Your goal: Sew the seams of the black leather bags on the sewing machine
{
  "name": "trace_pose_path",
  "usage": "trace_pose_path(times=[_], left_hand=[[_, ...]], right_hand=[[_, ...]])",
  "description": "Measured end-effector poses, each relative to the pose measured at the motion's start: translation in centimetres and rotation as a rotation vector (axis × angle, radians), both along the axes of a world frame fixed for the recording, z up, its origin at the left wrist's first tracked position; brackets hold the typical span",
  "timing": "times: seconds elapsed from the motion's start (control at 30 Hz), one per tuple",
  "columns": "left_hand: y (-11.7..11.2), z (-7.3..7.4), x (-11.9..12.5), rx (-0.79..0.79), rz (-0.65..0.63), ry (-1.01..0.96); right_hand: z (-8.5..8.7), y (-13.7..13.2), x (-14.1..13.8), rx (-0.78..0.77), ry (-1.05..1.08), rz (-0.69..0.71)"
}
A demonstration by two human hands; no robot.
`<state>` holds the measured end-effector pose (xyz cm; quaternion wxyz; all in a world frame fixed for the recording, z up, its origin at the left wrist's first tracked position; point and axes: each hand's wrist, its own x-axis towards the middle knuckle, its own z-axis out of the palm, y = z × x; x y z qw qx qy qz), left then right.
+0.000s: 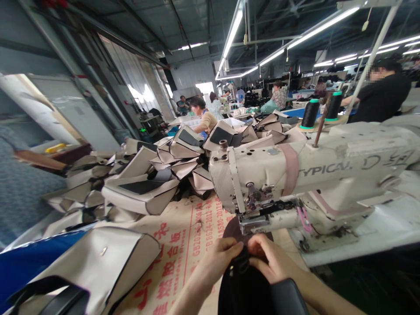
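A dark leather-like bag piece lies below the head of a white sewing machine, its far end right by the presser foot area. My left hand pinches it from the left, thumb and fingers closed. From the right, my right hand also grips it, fingertips close to those of the left. Between the two hands the material looks bunched, and a small metallic spot shows there. My fingers and the machine head hide the exact spot under the needle. A smooth black flap sits beneath my right wrist.
Many cream bags with black trim are heaped behind and left of the machine. Another cream bag lies at the near left on a plywood board with red print. Black thread spools stand behind the machine. Several people work farther back.
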<state>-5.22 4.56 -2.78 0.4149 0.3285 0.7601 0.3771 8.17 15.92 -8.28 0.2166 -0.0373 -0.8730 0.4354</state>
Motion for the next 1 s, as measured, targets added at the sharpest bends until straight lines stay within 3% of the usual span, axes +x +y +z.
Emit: trace_pose_path(times=[0.2,0.27,0.43,0.57,0.73,0.83,1.0], left_hand=[[-0.2,0.1,-0.3,0.009,0.025,-0.082],[-0.8,0.2,0.2,0.050,0.051,-0.025],[-4.4,-0.4,2.6,0.258,0.165,0.429],[-6.4,-1.5,3.4,0.289,0.041,0.820],[-5.6,-2.3,2.6,0.367,-0.142,1.139],[-4.9,-2.3,2.3,0.370,-0.177,1.153],[-4.4,-1.5,2.0,0.287,-0.194,0.897]], right_hand=[[0.7,-0.6,-0.3,0.096,0.039,0.083],[0.9,-0.7,-0.3,0.089,0.044,0.089],[0.7,-0.8,-0.3,0.041,0.094,0.055],[0.4,-0.9,-0.3,0.035,0.103,0.034],[0.1,-1.0,-0.3,0.040,0.085,0.026],[0.3,-0.6,-0.3,0.048,0.071,0.067],[1.3,0.4,-0.8,0.136,-0.003,0.235]])
